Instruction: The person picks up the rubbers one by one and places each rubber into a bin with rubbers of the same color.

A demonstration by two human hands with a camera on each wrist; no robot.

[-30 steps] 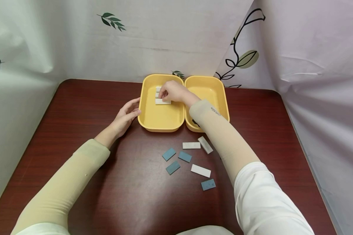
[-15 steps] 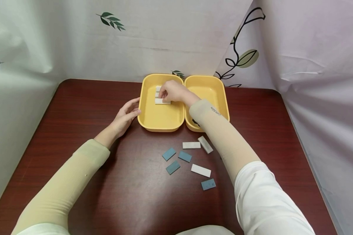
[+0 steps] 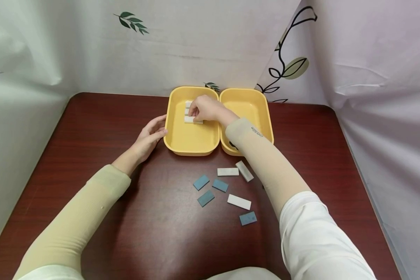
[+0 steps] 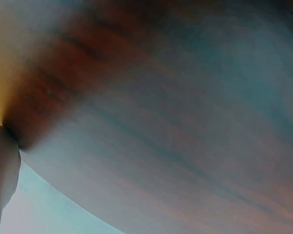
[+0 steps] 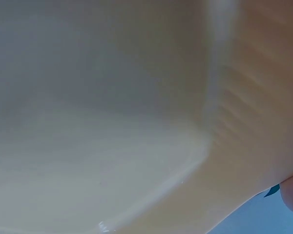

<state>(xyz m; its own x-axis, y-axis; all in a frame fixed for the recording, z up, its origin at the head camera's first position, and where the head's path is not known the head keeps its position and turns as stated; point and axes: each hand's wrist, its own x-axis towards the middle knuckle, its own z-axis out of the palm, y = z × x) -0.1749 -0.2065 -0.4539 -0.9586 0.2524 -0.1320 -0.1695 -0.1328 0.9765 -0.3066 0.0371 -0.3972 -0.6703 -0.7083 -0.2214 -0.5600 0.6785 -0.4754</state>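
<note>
Two yellow trays stand side by side at the back of the table. Inside the left tray (image 3: pixel 190 142), white blocks lie in a column, the nearest white block (image 3: pixel 193 120) under the fingertips of my right hand (image 3: pixel 207 109). That hand pinches this block, its fingers bent down over the column and partly hiding it. My left hand (image 3: pixel 147 142) rests against the left wall of the same tray, fingers fairly straight and thumb near the rim. In the left wrist view only a blurred thumb edge (image 4: pixel 2 170) and some yellow show. Blurred tray surface (image 5: pixel 88 170) fills the right wrist view.
The right tray (image 3: pixel 246 102) holds something dark near its front, mostly behind my right forearm. In front of the trays lie loose white blocks, one (image 3: pixel 227 172) nearly level, and several blue blocks, one (image 3: pixel 248 218) closest to me. A patterned cloth (image 3: pixel 210 46) hangs behind the table.
</note>
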